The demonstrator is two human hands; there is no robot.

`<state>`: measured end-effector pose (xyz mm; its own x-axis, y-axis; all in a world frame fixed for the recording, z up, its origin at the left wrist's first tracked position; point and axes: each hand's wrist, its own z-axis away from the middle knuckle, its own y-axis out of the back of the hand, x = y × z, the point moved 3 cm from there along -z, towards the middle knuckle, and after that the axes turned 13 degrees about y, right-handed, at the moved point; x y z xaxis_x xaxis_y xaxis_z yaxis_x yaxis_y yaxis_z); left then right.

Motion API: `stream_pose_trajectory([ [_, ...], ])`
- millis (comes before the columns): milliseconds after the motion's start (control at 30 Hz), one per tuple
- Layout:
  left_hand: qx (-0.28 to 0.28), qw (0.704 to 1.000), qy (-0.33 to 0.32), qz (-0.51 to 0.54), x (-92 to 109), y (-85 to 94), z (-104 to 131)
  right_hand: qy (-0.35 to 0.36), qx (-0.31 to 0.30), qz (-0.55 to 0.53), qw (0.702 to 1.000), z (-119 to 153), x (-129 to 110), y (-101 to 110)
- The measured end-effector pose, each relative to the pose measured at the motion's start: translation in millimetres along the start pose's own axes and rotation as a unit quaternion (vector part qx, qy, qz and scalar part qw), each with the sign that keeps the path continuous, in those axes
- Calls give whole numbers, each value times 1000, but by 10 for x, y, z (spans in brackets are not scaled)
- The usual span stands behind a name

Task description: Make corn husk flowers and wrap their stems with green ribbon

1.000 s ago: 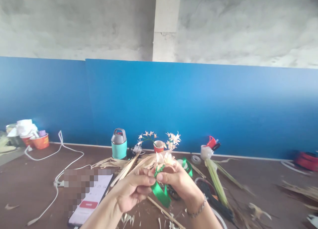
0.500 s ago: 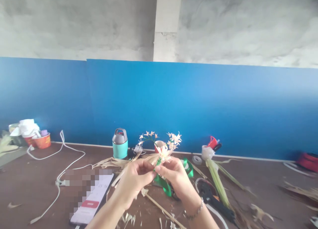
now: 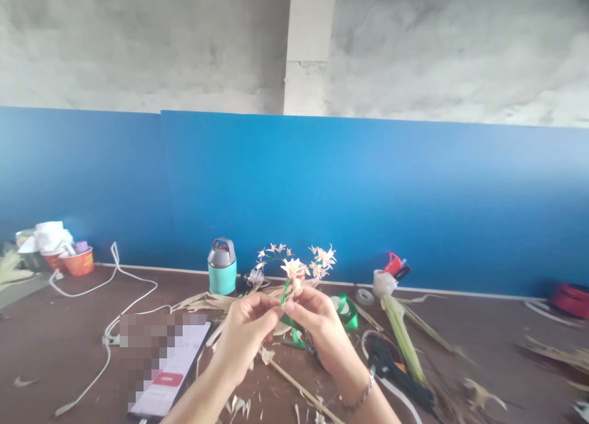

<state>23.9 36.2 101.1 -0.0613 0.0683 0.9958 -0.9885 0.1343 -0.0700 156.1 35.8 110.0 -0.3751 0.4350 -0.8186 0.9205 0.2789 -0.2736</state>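
Observation:
My left hand (image 3: 248, 329) is closed, thumb and fingers pinching the green-wrapped stem (image 3: 284, 292) of a pale flower (image 3: 292, 268) that looks made of dried husk. From the other side my right hand (image 3: 319, 319) pinches at the base of that stem, fingers closed on a strip of green ribbon (image 3: 291, 323). The ribbon hangs between the hands. Exactly where the fingertips meet ribbon and stem is partly hidden. Just behind rise small pale flowers (image 3: 323, 261) and a curved sprig of smaller blossoms (image 3: 277, 250).
Beyond my right hand lies a green ribbon roll (image 3: 350, 313). A black glue gun (image 3: 396, 375) and green husks (image 3: 405, 341) are to the right. On the left are a phone (image 3: 177, 372), a white cable (image 3: 117, 313) and a turquoise flask (image 3: 223, 277). Husk scraps litter the brown table (image 3: 69, 350).
The flower has tilted and shifted slightly left, showing more of its green stem. The ribbon's hanging end has changed shape between my hands; both hands stay nearly in place.

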Motion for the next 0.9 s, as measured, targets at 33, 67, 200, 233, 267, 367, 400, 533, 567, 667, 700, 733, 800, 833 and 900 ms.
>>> stream_pose_trajectory([
  [33,-27,998,25,41,-10,-5,-14,-9,-13,-7,1000,2,-5,2],
  [67,-54,995,44,76,-18,-11,-22,-16,-22,-17,999,4,-5,5],
  [200,-133,972,108,158,-59,-46,-16,-45,-41,-76,995,25,27,8],
  [233,-143,967,119,175,-70,-52,-10,-52,-45,-89,994,31,32,4],
  [267,-149,962,126,189,-79,-57,-6,-56,-47,-98,992,36,29,0],
  [367,-151,958,137,199,-89,-64,-1,-42,-42,-97,994,32,-23,-14],
  [400,-150,960,136,196,-86,-67,-2,-33,-33,-88,995,27,-47,-19],
  [533,-132,968,111,184,-71,-76,-15,-16,18,-51,998,21,-96,-46],
  [567,-125,970,102,180,-69,-79,-19,-13,32,-46,998,25,-96,-54],
  [667,-108,976,80,171,-66,-95,-23,-3,76,-32,997,48,-80,-64],
  [700,-103,977,76,172,-65,-101,-21,-2,92,-25,995,58,-73,-62],
  [733,-98,977,71,174,-65,-106,-18,-2,107,-18,994,67,-67,-60],
  [800,-89,977,65,182,-69,-114,-9,0,133,-9,991,83,-57,-60],
  [833,-84,977,62,186,-73,-118,-4,4,145,-8,989,91,-52,-64],
  [900,-77,976,59,195,-84,-126,6,18,166,-15,986,106,-34,-88],
])
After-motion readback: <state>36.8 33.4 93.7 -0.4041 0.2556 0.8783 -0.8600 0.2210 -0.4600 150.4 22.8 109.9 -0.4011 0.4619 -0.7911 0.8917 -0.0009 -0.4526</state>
